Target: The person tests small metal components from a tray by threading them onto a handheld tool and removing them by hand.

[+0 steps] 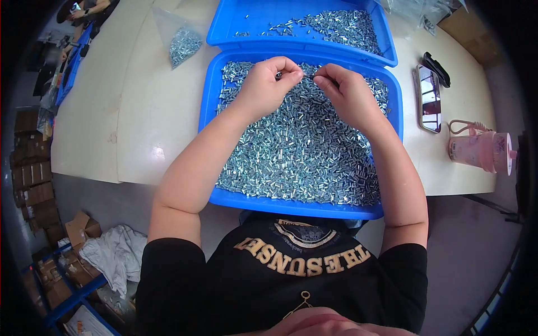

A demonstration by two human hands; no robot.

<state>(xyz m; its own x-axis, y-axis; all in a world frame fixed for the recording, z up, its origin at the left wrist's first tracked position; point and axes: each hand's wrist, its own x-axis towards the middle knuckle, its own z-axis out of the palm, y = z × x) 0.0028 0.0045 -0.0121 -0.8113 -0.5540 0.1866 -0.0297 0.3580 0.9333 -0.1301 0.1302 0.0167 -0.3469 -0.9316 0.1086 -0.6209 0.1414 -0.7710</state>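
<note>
My left hand (pixel 266 87) is closed in a pinch above the far part of a blue plastic tray (pixel 205 120). Facing it, my right hand (pixel 348 96) is also pinched, its fingertips a short gap from those of the left. Something small and dark shows at the fingers of both hands, too small to name. Beneath them the tray is filled with small shiny metal pins (pixel 297 148), lying loose in a thick layer. The forearms partly cover the tray's sides.
A second blue tray (pixel 224 42) with similar metal pieces (pixel 350 28) adjoins the far side. Left of it lies a clear bag of pieces (pixel 185 46). A phone (pixel 429 98) and a pink cup (pixel 481 150) are on the right. Another person's arm (pixel 92 10) shows far left.
</note>
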